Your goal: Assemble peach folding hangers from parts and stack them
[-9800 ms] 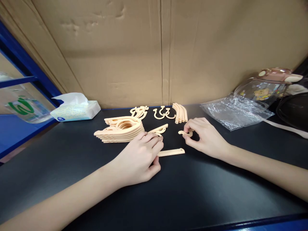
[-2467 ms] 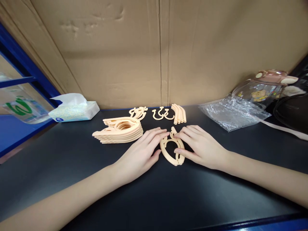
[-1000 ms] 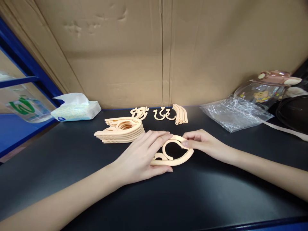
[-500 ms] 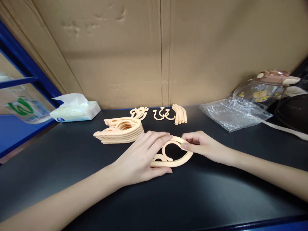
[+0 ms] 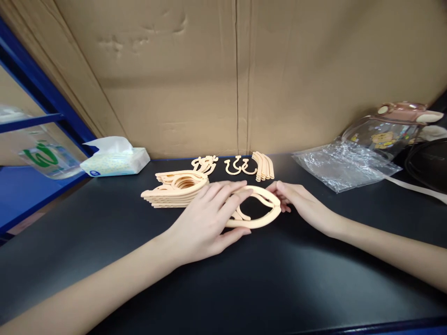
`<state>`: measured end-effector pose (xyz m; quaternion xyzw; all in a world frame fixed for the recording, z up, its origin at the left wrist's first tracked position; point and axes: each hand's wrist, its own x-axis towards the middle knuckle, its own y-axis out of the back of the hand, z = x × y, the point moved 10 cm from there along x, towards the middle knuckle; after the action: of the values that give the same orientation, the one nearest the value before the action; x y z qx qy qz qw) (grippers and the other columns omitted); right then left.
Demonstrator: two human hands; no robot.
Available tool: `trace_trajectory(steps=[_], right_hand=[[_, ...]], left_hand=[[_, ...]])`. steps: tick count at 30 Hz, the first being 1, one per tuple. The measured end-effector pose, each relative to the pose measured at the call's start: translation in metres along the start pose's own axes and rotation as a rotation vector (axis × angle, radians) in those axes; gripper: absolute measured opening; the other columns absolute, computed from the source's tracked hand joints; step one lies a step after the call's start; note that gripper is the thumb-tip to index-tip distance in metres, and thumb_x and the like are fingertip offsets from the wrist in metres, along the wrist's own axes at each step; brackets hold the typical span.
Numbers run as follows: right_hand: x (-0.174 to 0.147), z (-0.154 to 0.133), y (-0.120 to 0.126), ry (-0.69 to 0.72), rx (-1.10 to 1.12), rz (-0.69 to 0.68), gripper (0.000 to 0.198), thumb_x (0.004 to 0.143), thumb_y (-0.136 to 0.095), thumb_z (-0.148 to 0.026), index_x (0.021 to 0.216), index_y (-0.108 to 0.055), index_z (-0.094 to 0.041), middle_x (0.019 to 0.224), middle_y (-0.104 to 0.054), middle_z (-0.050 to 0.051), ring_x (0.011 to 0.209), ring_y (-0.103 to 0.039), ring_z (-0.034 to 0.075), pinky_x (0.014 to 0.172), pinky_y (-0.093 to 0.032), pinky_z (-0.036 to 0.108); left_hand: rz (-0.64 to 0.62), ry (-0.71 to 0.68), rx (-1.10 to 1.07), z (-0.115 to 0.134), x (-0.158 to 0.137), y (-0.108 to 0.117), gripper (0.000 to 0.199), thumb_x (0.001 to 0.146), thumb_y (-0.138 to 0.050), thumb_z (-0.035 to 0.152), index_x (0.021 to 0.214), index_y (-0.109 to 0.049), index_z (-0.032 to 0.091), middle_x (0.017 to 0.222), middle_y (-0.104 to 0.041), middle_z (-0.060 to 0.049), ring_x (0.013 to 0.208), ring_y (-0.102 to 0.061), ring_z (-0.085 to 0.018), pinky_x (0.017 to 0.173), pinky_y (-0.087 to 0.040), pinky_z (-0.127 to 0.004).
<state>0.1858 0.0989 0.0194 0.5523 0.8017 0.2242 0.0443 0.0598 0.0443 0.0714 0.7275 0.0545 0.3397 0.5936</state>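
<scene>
Lifted off the tabletop (image 5: 244, 288) since a moment ago and carried a little farther back: folded peach hanger (image 5: 260, 209), now tilted up between both hands, near edge low, far edge raised. Gripped on its left end by left hand (image 5: 206, 223), fingers laid over the top rim, thumb stretched out beneath along the lower bar. Touched at its right end by right hand (image 5: 302, 204), fingers loosely curled against the outer curve, thumb hidden, so firmness of that hold cannot be told. Resting on the dark tabletop, both forearms, angled in from the lower corners. Just behind the left hand, nearly touching its fingertips, stack of finished hangers (image 5: 174, 188), lying flat and neatly piled. Farther back, near the wall, three small groups of loose peach parts: cluster of hook pieces (image 5: 205, 164), pair of hooks (image 5: 239, 166), bundle of curved bars (image 5: 264, 165). Off to the left, tissue pack (image 5: 113, 158) beside blue shelf frame (image 5: 42, 83). Off to the right, crumpled clear plastic bag (image 5: 344, 165), and behind it see-through bottle (image 5: 387, 132) with a bear picture. Closing off the back, cardboard wall (image 5: 226, 70).
</scene>
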Motion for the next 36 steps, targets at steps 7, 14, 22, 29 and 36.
trace_trajectory(steps=[7, 14, 22, 29, 36], right_hand=[[0.000, -0.016, 0.000, 0.239, -0.592, 0.005, 0.021, 0.091, -0.046, -0.035, 0.099, -0.060, -0.021, 0.100, -0.062, 0.004, 0.092, -0.057, 0.017, 0.082, -0.046, 0.033], [-0.012, -0.018, -0.029, 0.371, -0.873, -0.194, 0.045, 0.094, -0.041, -0.044, 0.132, -0.049, -0.022, 0.141, -0.044, 0.006, 0.128, -0.042, 0.022, 0.106, -0.036, 0.043], [-0.012, -0.019, -0.033, 0.408, -0.924, -0.219, 0.045, 0.095, -0.039, -0.041, 0.133, -0.049, -0.018, 0.141, -0.043, 0.008, 0.127, -0.043, 0.023, 0.105, -0.038, 0.044], [-0.014, -0.019, -0.033, 0.411, -0.902, -0.211, 0.044, 0.095, -0.040, -0.041, 0.133, -0.048, -0.019, 0.141, -0.044, 0.009, 0.126, -0.044, 0.024, 0.104, -0.039, 0.045], [-0.013, -0.018, -0.034, 0.401, -0.907, -0.225, 0.044, 0.095, -0.040, -0.041, 0.133, -0.048, -0.019, 0.141, -0.044, 0.008, 0.125, -0.044, 0.023, 0.105, -0.038, 0.044]], left_hand=[[-0.104, 0.247, -0.091, -0.069, 0.003, 0.045, 0.062, 0.080, -0.059, 0.055, 0.130, -0.042, 0.024, 0.127, -0.055, -0.005, 0.112, -0.054, -0.026, 0.093, -0.045, -0.038], [-0.236, 0.543, -0.181, -0.147, -0.035, 0.049, 0.065, 0.077, -0.056, 0.062, 0.131, -0.042, 0.028, 0.132, -0.052, -0.003, 0.119, -0.049, -0.026, 0.093, -0.045, -0.037], [-0.289, 0.533, -0.140, -0.157, -0.051, 0.039, 0.067, 0.076, -0.057, 0.063, 0.131, -0.043, 0.027, 0.133, -0.051, -0.002, 0.117, -0.050, -0.024, 0.099, -0.040, -0.038], [-0.313, 0.498, -0.180, -0.146, -0.048, 0.034, 0.060, 0.084, -0.053, 0.057, 0.132, -0.040, 0.024, 0.131, -0.052, -0.004, 0.114, -0.052, -0.025, 0.098, -0.040, -0.043], [-0.300, 0.496, -0.183, -0.142, -0.046, 0.037, 0.059, 0.084, -0.054, 0.056, 0.131, -0.042, 0.024, 0.129, -0.055, -0.002, 0.112, -0.054, -0.024, 0.095, -0.043, -0.040]])
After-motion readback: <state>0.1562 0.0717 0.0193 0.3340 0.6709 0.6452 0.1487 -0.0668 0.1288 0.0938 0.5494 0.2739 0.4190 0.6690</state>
